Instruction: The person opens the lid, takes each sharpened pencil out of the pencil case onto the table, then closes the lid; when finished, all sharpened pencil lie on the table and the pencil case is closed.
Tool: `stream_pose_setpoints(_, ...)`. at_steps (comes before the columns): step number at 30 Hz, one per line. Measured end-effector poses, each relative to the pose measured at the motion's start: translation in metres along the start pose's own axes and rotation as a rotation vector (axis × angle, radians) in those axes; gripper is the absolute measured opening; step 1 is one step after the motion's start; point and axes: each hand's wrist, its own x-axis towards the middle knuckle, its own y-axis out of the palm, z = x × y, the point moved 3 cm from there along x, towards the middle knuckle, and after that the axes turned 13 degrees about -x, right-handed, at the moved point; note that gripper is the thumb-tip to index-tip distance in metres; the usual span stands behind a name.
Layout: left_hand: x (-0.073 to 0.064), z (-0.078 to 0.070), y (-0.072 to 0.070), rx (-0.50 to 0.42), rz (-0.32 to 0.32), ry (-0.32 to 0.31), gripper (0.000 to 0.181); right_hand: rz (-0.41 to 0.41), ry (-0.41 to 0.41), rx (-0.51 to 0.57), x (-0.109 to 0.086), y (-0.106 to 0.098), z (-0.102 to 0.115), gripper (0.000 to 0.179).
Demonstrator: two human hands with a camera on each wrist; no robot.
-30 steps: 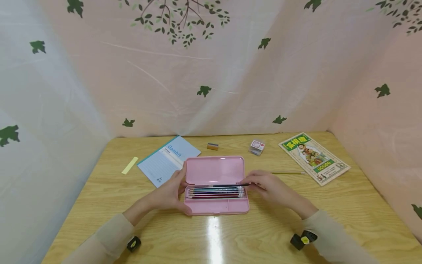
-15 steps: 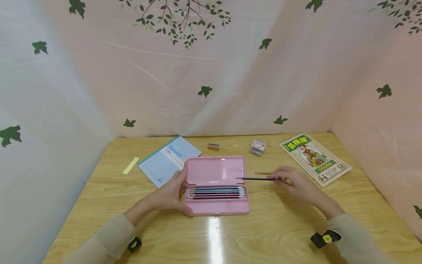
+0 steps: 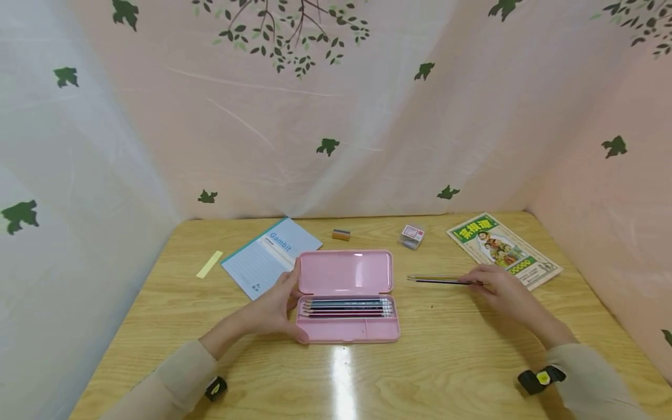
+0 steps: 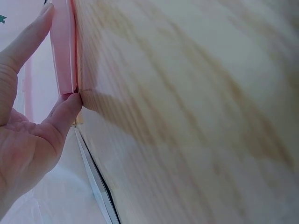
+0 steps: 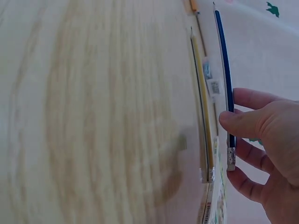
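Observation:
A pink pencil case [image 3: 345,272] lies with its lid raised and several pencils [image 3: 346,308] in its long compartment. My left hand [image 3: 269,314] grips its left end, thumb at the front corner and fingers behind; in the left wrist view fingertips touch the case's pink side [image 4: 64,51]. To the right of the case, my right hand [image 3: 506,294] pinches a dark pencil [image 5: 224,60] near its eraser end, point facing left. The right wrist view shows that pencil held above the table. Alongside it, a yellow pencil [image 5: 204,102] lies on the wood.
Behind the case are a blue notebook [image 3: 273,256], an orange block-like item [image 3: 341,234] and a small clear box with a red-and-white label [image 3: 412,236]. An illustrated booklet [image 3: 485,236] lies at right, partly behind my right hand. A yellow strip [image 3: 209,264] lies far left.
My right hand has moved right, taking the dark pencil from above the case to beside the yellow pencil. My left hand has stayed on the case.

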Motion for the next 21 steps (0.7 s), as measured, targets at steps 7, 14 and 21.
stream_pose_setpoints(7,-0.001,0.001,0.001,-0.026,0.003,0.006,0.151,-0.003,-0.022,-0.082,-0.005,0.004,-0.004,0.037)
stream_pose_setpoints(14,-0.002,-0.001,0.001,-0.02,0.004,0.015,0.152,0.002,-0.011,-0.099,-0.005,0.008,-0.007,0.037)
stream_pose_setpoints(21,-0.002,-0.002,0.002,-0.015,0.007,0.025,0.151,0.017,0.005,-0.101,-0.004,0.011,-0.007,0.036)
